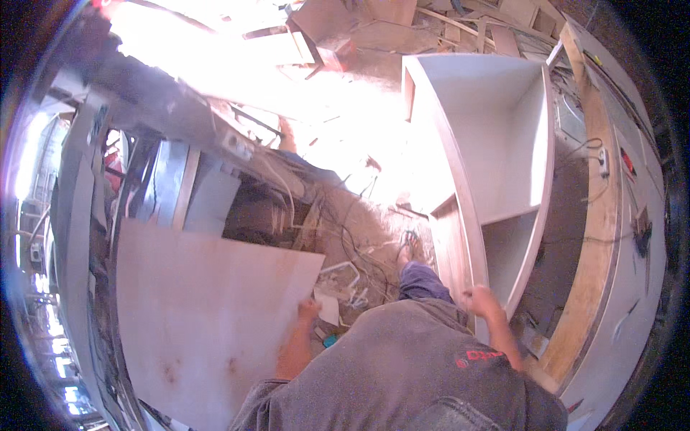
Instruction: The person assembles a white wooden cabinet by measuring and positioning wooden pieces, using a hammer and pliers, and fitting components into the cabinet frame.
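Observation:
A large pale plywood board stands at my left side, with a few brownish marks low on its face. My left hand is closed at the board's right edge; the fingertips are partly hidden. On the right is a tall, open-fronted wooden cabinet with a pale interior and a divider across it. My right hand is closed at the cabinet's near end, on its frame edge. My torso hides part of the floor between the two.
Right of the cabinet runs a workbench with a wooden edge, a power socket and cables. Cables and a bent white tube litter the floor ahead. Scrap boards pile up at the back. Strong sunlight washes out the far middle.

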Tool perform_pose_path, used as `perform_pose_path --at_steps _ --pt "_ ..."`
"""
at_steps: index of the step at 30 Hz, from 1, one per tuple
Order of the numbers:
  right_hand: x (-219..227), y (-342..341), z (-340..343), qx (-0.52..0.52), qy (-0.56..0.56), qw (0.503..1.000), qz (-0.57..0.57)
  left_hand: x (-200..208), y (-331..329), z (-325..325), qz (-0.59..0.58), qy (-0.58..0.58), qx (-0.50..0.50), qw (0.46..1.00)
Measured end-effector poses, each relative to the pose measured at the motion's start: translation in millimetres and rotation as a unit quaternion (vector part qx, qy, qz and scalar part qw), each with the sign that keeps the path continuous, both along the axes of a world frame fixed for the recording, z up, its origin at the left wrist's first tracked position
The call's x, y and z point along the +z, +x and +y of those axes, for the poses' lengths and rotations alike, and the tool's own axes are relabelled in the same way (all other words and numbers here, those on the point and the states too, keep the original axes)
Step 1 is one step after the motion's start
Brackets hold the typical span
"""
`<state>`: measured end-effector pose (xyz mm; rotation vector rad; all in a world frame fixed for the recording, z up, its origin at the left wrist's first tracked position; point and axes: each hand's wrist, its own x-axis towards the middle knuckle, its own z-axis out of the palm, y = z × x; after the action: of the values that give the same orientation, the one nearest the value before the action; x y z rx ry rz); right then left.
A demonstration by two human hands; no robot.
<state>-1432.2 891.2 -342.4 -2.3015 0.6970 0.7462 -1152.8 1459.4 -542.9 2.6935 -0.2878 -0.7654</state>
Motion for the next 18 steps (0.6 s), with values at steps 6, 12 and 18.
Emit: perform_pose_path --at_steps 6,12,18 --pt "82 301 -136 0.011 -0.072 0.985 -0.154 78 5 -92 0.282 -0.073 0.145 0.945" --pt "148 541 -188 0.075 -0.072 0.939 -0.328 88 132 -176 0.291 -0.109 0.207 0.928" --pt "100 606 -236 0.013 -0.014 0.962 -0.272 64 324 -259 0.298 -0.175 0.178 0.921"
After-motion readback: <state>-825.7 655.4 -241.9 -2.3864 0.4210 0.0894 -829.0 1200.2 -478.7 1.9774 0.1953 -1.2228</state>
